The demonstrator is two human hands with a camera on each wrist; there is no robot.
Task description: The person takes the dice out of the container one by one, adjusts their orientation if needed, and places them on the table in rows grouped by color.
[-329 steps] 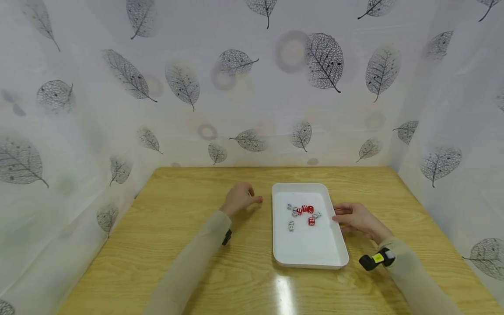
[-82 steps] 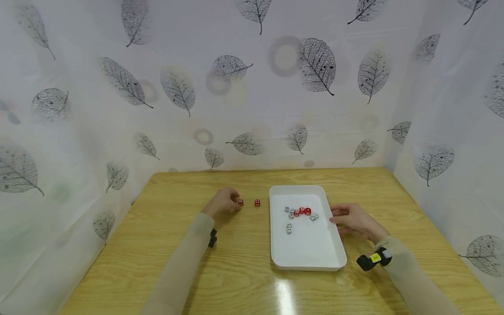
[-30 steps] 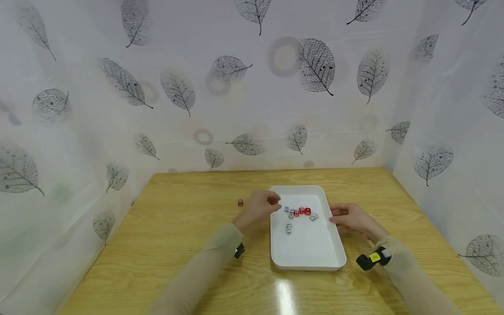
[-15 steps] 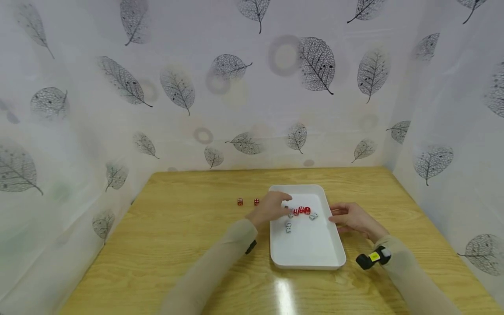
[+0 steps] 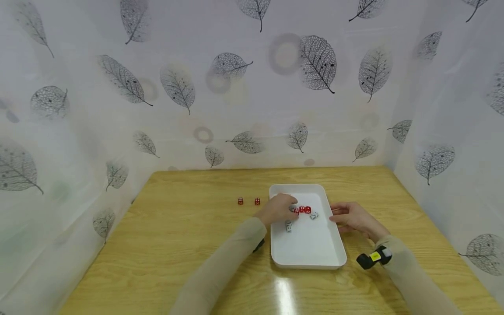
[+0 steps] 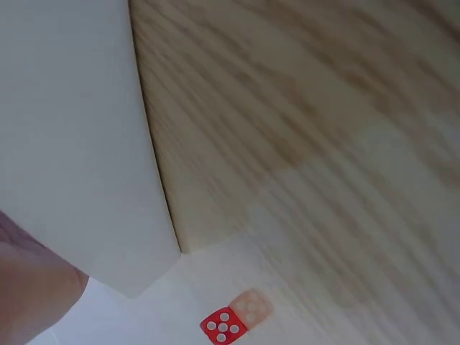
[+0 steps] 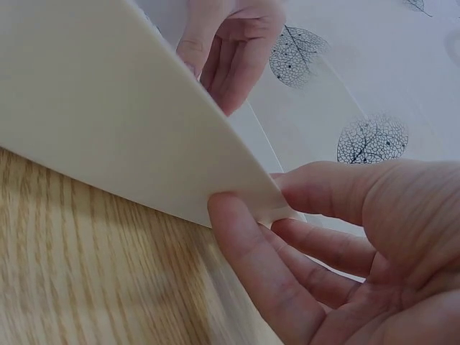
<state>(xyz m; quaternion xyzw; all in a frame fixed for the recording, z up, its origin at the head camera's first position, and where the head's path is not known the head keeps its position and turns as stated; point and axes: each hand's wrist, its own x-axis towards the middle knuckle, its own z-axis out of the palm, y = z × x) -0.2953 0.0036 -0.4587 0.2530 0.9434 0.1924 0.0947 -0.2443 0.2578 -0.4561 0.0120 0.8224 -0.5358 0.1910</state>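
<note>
My left hand (image 5: 278,207) reaches over the left rim of a white tray (image 5: 309,249), thumb and fingers spread around a red die (image 5: 296,211). Whether they touch it is unclear. Two more red dice (image 5: 305,209) lie just right of it, with white dice (image 5: 313,215) beside them and others (image 5: 288,226) nearer me. Some white dice are partly behind the hand. My right hand (image 5: 356,218) rests its fingertips against the tray's right wall; in the right wrist view its fingers (image 7: 237,223) press on the outer side.
Two red dice stand on the wooden table (image 5: 185,227) left of the tray, one farther left (image 5: 240,201) and one nearer the tray (image 5: 257,201). A leaf-patterned curtain (image 5: 244,96) closes off the back and both sides.
My left hand set a second red die on the table, left of the first, then came right into the tray. The tray holds fewer red dice than earlier. My right hand stayed at the tray.
</note>
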